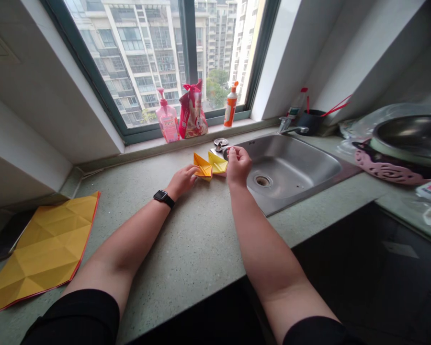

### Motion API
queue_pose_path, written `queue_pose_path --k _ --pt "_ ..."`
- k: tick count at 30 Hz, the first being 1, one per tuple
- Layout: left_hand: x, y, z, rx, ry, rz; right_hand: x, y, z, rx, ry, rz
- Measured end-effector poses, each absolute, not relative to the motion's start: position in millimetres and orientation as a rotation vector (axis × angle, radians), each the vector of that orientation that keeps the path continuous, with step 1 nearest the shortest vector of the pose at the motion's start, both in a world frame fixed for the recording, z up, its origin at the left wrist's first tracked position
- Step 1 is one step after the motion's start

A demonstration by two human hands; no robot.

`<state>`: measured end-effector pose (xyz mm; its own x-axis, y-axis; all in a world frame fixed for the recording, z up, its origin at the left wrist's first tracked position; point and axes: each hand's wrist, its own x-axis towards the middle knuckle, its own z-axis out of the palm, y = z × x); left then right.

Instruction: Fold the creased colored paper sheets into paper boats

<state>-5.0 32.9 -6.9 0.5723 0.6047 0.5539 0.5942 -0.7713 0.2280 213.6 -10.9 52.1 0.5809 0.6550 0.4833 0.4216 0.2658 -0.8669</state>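
Two folded paper boats stand side by side on the countertop, left of the sink: an orange paper boat (203,168) and a yellow paper boat (218,164). My left hand (183,182), with a black watch on its wrist, has its fingers closed on the left end of the orange one. Just right of the yellow boat, my right hand (239,166) is raised in a closed pinch at the sink's near-left rim. What lies between those fingertips, if anything, is too small to make out. The hand covers part of the yellow boat's right end.
The steel sink (330,167) lies to the right, with a drain cover (221,142) by its back-left corner. A pink pump bottle (168,120), a red bag (193,115) and an orange bottle (230,106) line the windowsill. Creased yellow paper (46,244) lies left; stacked basins (413,143) stand right.
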Motion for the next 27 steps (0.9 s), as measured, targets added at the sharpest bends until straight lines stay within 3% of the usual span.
queue_pose_path --k 9,16,22,27 --pt "-44 9 12 2.793 1.157 0.929 208 -16 56 -1.303 -1.004 0.227" --pt "-133 -46 45 2.853 1.295 0.884 190 -33 62 -1.232 -1.186 0.155" --pt "-235 -118 74 2.808 1.569 0.848 145 -54 53 -0.983 -1.466 0.128" --pt "-309 -182 80 2.663 1.774 0.788 93 -76 23 -0.655 -2.000 0.319"
